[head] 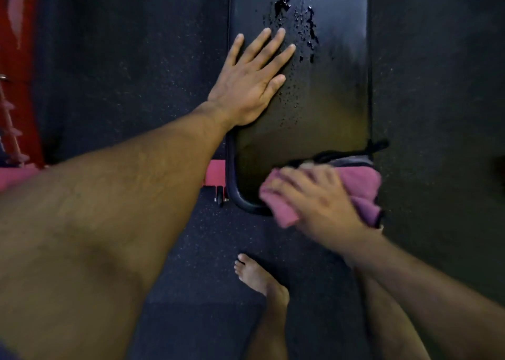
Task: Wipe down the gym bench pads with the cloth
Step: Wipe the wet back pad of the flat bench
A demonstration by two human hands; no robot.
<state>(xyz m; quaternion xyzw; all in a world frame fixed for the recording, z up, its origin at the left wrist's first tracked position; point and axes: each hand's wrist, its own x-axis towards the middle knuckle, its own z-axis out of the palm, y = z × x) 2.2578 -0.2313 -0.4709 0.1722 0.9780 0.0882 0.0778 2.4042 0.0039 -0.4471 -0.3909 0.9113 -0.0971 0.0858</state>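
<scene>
Pad (328,91): long, black, smooth vinyl-like cushion with rounded corners, running away from the viewer above a speckled rubber floor (136,72). Its near end looks dull and mostly dry; farther up, beads and pooled streaks of liquid (297,15) glisten along the middle. Judged from this, wiping is at an early stage: the wet upper stretch is not yet cleared, and any further pads lie out of view. Left hand (251,78): flat, fingers straight and spread, palm resting on the pad's left edge beside the droplets. Right hand (314,198): blurred, fingers curled over a folded pink cloth (363,190) of soft, napped weave, pressing it at the pad's near right corner. A curved black tube frame (235,193) shows beneath that end; a bare foot (259,277) stands on the floor.
</scene>
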